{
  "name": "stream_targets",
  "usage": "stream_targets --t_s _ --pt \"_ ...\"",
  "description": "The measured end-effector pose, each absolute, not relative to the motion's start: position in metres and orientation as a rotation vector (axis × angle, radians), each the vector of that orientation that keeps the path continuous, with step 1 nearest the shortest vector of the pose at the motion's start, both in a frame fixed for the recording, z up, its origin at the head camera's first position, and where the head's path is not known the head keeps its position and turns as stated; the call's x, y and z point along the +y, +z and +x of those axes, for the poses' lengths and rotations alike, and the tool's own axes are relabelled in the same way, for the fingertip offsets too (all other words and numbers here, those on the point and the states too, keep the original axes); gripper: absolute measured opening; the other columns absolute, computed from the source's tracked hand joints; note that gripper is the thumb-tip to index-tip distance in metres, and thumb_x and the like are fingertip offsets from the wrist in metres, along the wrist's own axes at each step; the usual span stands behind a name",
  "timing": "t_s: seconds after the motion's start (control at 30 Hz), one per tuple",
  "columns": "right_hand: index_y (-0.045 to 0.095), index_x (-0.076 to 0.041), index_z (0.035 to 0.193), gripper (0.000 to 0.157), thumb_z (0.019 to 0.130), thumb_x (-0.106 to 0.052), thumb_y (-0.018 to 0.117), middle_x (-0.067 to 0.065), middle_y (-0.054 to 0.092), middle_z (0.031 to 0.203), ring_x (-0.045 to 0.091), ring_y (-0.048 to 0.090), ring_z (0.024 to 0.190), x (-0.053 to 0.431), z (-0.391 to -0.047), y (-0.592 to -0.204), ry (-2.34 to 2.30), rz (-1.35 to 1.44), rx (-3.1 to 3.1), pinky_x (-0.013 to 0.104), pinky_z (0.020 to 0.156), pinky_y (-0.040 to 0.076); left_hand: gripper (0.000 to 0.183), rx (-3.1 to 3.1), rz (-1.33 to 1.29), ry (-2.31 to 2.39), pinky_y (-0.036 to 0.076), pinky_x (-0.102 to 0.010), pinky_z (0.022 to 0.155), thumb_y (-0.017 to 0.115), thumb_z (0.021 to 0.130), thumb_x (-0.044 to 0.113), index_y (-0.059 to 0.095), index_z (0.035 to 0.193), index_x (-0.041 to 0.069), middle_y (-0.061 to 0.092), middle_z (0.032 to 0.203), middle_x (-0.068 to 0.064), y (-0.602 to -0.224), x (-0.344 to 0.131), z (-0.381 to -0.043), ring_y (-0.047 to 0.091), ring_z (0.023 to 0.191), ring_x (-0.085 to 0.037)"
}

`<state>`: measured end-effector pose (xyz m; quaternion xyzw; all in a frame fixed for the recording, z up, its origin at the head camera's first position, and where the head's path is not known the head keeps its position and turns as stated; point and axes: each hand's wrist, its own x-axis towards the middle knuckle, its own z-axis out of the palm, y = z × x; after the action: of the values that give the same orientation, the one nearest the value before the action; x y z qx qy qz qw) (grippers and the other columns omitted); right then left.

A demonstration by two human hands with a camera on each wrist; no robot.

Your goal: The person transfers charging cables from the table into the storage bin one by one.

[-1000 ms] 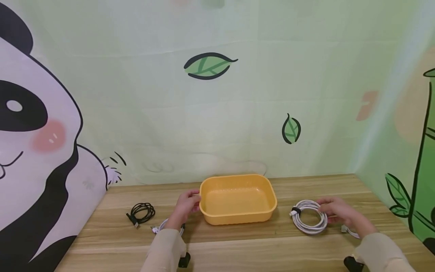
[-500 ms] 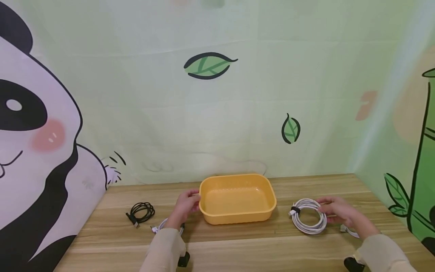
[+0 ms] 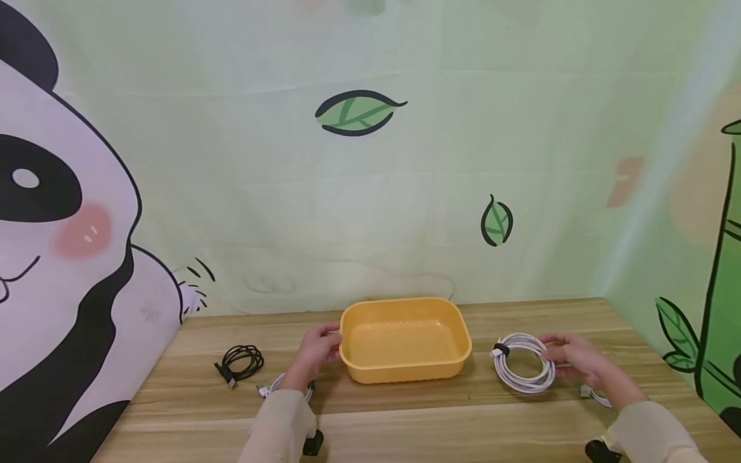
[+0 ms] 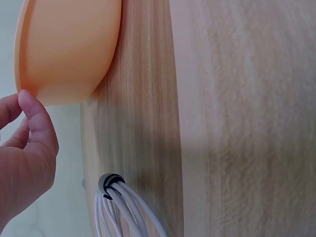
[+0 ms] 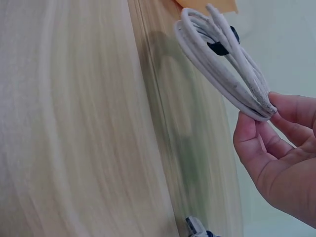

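One wooden tabletop (image 3: 405,424), leaf-print backdrop (image 3: 243,161), left hand (image 3: 315,352) pinching tray (image 3: 399,373), right hand (image 3: 576,359) pinching white cable (image 3: 525,386)

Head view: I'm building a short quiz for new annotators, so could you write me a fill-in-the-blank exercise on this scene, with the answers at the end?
1. The person's ____ grip holds the white coiled cable.
2. In the head view, the other grip touches the yellow container on its ____ side.
3. The colour of the cable farthest left in that view is ____.
4. The number of cables inside the yellow container is ____.

Missing words: right; left; black; zero.
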<state>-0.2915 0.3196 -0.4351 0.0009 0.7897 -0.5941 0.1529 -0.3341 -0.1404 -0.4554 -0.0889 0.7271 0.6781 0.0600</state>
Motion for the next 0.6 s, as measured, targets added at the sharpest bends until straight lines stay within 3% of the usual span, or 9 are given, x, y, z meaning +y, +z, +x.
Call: stream_targets --t_s 0.6 --pt "0.027 0.016 0.124 0.049 0.085 -0.003 0.048 -0.005 0.055 0.080 0.009 0.055 0.069 0.308 -0.294 -0.425 -1.737 -0.021 2.298 0.028 0.061 0.050 0.033 2.210 -0.249 2.048 0.047 -0.018 0.052 0.051 0.086 0.003 0.048 0.118 -0.005 0.055 0.093 -0.014 -0.456 -0.141 -0.334 0.052 0.063 -0.012"
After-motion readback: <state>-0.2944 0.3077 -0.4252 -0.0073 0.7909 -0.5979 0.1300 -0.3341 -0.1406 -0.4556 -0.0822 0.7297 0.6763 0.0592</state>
